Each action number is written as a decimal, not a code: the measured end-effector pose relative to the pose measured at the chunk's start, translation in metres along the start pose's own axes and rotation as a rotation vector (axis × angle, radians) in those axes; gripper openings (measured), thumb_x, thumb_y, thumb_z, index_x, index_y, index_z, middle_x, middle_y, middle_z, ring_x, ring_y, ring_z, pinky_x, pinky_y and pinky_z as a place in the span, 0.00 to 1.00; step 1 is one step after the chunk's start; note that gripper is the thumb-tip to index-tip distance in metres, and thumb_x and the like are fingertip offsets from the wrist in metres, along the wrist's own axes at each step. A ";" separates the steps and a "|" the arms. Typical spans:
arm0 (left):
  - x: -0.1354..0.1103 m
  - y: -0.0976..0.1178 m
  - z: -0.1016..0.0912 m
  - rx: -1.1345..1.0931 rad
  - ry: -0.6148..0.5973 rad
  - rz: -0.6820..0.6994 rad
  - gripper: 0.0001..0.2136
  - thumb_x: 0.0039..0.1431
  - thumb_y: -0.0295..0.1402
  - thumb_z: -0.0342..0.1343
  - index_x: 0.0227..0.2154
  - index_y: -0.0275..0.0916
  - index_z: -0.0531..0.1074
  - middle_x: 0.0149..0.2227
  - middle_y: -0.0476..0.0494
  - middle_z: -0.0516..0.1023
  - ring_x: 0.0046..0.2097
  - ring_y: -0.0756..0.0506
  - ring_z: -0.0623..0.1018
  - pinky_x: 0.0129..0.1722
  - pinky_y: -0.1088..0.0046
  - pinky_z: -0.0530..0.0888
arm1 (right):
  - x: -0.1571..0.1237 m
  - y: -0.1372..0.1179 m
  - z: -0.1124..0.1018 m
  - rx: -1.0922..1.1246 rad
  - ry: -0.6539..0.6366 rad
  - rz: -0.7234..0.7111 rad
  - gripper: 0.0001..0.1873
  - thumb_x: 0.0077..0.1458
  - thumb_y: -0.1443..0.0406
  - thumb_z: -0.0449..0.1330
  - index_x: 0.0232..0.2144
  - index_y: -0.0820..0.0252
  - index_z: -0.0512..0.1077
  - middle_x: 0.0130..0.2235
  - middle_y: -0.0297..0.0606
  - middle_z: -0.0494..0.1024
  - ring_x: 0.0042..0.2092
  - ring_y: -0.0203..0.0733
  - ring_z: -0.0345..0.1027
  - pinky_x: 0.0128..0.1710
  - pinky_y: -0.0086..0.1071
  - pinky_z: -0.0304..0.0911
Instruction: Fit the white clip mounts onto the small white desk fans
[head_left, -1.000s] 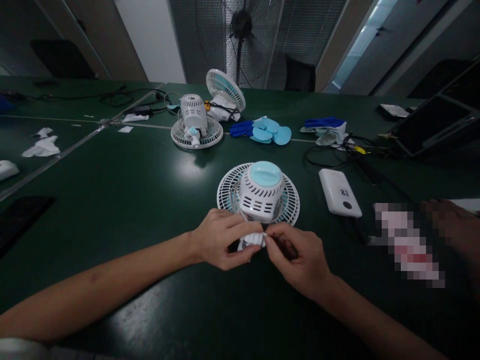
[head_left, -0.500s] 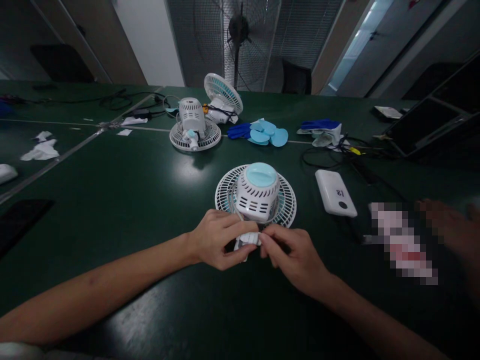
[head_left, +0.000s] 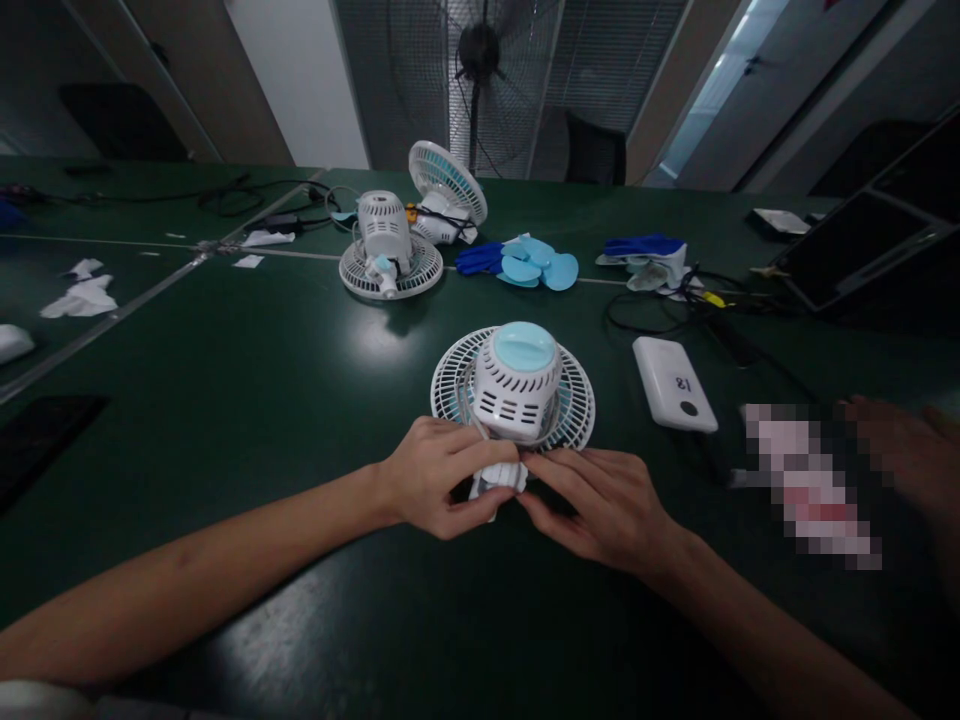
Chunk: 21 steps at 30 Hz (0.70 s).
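Note:
A small white fan (head_left: 517, 390) lies face down on its round grille, its vented motor housing and pale blue cap pointing up. Just in front of the housing, a white plastic piece (head_left: 501, 477) sticks out on the near side; its joint with the fan is hidden by my fingers. My left hand (head_left: 439, 475) is closed around this piece, thumb below and index finger above. My right hand (head_left: 607, 505) has its thumb and fingertips at the right end of the same piece. Whether they press or only touch it is hard to make out.
Behind are a second fan (head_left: 384, 240) on its grille and a third fan (head_left: 448, 190) tilted up. Light blue fan blades (head_left: 538, 262) rest by blue gloves. A white power bank (head_left: 673, 383) lies right, near a pixelated item and another person's hand (head_left: 900, 450).
My right hand has turned, with its fingers now stretched further over the white piece's right end. My left hand keeps its hold, and the fan stays in place.

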<state>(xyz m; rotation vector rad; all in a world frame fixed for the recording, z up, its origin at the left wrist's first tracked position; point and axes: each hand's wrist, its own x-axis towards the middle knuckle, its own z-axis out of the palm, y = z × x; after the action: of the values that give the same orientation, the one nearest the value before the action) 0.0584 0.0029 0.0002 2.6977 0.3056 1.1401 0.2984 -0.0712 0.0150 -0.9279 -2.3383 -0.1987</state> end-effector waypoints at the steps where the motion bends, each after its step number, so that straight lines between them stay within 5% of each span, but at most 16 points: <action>1: 0.000 0.000 0.000 0.000 -0.003 0.001 0.15 0.66 0.36 0.55 0.51 0.36 0.70 0.32 0.47 0.77 0.27 0.48 0.75 0.26 0.72 0.73 | 0.000 -0.001 0.000 0.029 -0.007 0.022 0.13 0.65 0.64 0.63 0.50 0.64 0.72 0.38 0.39 0.83 0.32 0.37 0.77 0.31 0.32 0.65; 5: 0.001 0.001 -0.002 0.009 -0.015 0.001 0.14 0.66 0.36 0.55 0.50 0.37 0.71 0.32 0.47 0.77 0.27 0.48 0.75 0.25 0.72 0.71 | 0.003 -0.009 0.004 0.300 -0.040 0.218 0.07 0.69 0.64 0.57 0.40 0.61 0.74 0.30 0.32 0.79 0.27 0.34 0.72 0.28 0.31 0.61; 11: 0.002 0.001 -0.002 0.033 -0.002 0.012 0.14 0.67 0.37 0.55 0.51 0.37 0.71 0.31 0.48 0.77 0.29 0.48 0.76 0.27 0.71 0.72 | 0.009 -0.018 0.009 0.840 -0.187 0.667 0.22 0.73 0.60 0.51 0.25 0.59 0.69 0.20 0.26 0.70 0.19 0.29 0.64 0.22 0.25 0.57; 16: 0.000 0.001 0.000 0.018 -0.010 -0.005 0.13 0.66 0.37 0.56 0.50 0.38 0.71 0.31 0.48 0.76 0.28 0.48 0.75 0.26 0.71 0.72 | 0.002 -0.013 0.010 0.467 -0.051 0.393 0.04 0.65 0.65 0.59 0.38 0.60 0.72 0.25 0.27 0.74 0.22 0.30 0.66 0.24 0.27 0.57; 21: -0.001 0.000 0.001 0.008 -0.010 -0.010 0.14 0.66 0.37 0.55 0.51 0.37 0.71 0.31 0.48 0.76 0.27 0.48 0.75 0.26 0.72 0.72 | -0.002 -0.004 0.008 0.199 -0.014 0.166 0.16 0.61 0.64 0.64 0.49 0.62 0.69 0.34 0.34 0.79 0.26 0.32 0.69 0.27 0.29 0.62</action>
<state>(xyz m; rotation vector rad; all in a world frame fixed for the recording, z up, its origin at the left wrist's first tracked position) 0.0583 0.0025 -0.0012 2.7045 0.3230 1.1249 0.2927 -0.0728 0.0080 -1.0184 -2.2316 0.1055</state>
